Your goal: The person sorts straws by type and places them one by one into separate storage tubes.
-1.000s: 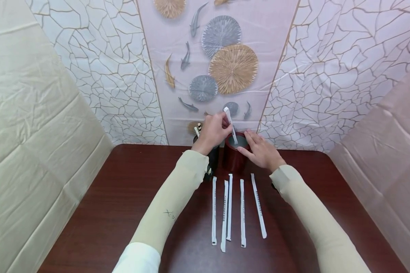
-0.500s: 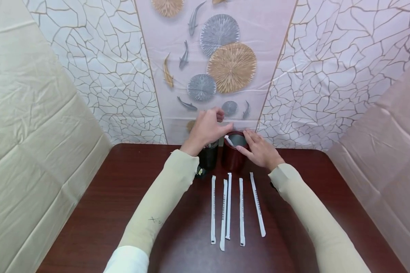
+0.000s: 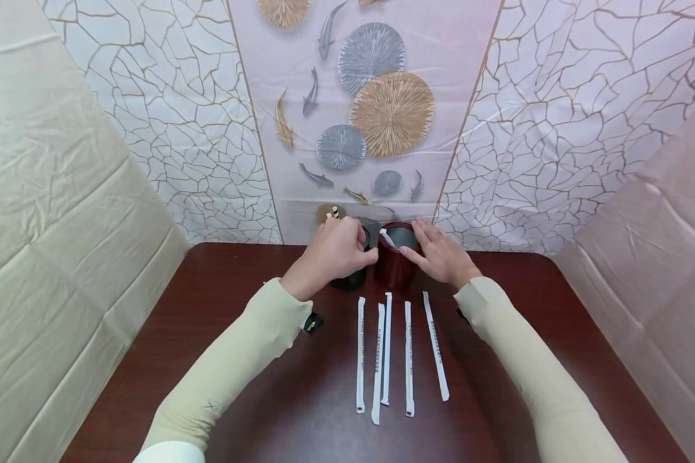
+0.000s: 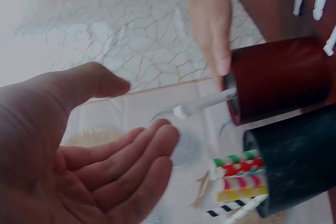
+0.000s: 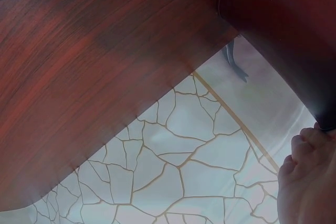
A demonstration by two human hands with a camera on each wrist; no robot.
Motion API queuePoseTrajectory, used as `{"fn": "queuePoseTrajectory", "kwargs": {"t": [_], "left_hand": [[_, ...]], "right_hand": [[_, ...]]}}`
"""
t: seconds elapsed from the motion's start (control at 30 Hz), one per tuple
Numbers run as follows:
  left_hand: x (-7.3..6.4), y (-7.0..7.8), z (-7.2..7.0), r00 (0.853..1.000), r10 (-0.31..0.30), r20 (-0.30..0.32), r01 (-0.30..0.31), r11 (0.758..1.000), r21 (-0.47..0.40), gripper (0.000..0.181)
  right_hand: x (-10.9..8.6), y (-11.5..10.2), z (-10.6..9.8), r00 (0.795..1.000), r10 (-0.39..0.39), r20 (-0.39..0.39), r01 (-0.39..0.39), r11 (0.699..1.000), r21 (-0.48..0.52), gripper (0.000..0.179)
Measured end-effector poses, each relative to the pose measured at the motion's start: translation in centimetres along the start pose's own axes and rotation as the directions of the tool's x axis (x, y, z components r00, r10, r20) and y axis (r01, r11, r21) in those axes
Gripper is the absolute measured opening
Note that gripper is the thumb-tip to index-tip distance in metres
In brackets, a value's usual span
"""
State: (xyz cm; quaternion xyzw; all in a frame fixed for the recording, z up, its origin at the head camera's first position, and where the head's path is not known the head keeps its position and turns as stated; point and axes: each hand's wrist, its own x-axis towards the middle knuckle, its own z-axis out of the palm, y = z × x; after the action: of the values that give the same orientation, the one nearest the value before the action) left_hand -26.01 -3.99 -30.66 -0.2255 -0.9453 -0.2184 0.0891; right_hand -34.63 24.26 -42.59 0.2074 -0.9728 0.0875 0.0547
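Observation:
My left hand [image 3: 336, 252] hangs in front of the black cup [image 3: 350, 281], its fingers loosely bent and nothing between them. In the left wrist view, thumb and fingers of this hand [image 4: 105, 150] stand apart. My right hand [image 3: 447, 258] rests at the rim of the dark red cup [image 3: 392, 271], fingers laid along the far right side and thumb on the near rim. A paper-wrapped straw [image 4: 207, 102] leans inside the red cup, its end sticking out past the rim. Bright patterned straws [image 4: 241, 169] poke out of the black cup beside it.
Several white paper-wrapped straws [image 3: 361, 357] lie lengthwise on the dark wooden table [image 3: 255, 379], between my forearms. Both cups stand at the table's back edge, close to the patterned backdrop [image 3: 208, 128]. Cloth walls [image 3: 81, 244] flank the table.
My left hand has let go of the wrapped straw, which dropped into the red cup, and has moved left and down towards the black cup. The right hand has stayed at the rim.

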Motion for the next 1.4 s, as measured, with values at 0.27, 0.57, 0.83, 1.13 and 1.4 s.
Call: {"fn": "queuePoseTrajectory", "kwargs": {"t": [0.27, 0.57, 0.83, 1.13, 1.4], "left_hand": [[-1.6, -1.1, 2.7, 0.964, -0.113, 0.240, 0.114, 0.993, 0.008, 0.061], [-2.8, -3.0, 7.9, 0.918, -0.183, 0.351, 0.217, 0.974, -0.061, 0.050], [-4.1, -4.1, 11.9, 0.920, -0.198, 0.337, 0.240, 0.967, -0.088, 0.037], [-5.1, -5.1, 15.0, 0.913, -0.238, 0.332, 0.277, 0.958, -0.075, 0.039], [-5.1, -5.4, 16.4, 0.910, -0.260, 0.322, 0.295, 0.953, -0.065, 0.036]], "right_hand": [[0.1, 0.1, 0.0, 1.000, -0.001, 0.000, 0.001, 1.000, -0.003, 0.089], [0.1, 0.1, 0.2, 1.000, 0.002, 0.007, -0.002, 1.000, 0.003, 0.089], [0.1, 0.1, 0.3, 1.000, 0.010, 0.005, -0.010, 1.000, 0.015, 0.090], [-0.1, 0.0, 0.3, 1.000, 0.022, 0.015, -0.022, 1.000, 0.013, 0.092], [0.1, 0.0, 0.4, 1.000, 0.015, 0.007, -0.016, 1.000, 0.009, 0.090]]}}
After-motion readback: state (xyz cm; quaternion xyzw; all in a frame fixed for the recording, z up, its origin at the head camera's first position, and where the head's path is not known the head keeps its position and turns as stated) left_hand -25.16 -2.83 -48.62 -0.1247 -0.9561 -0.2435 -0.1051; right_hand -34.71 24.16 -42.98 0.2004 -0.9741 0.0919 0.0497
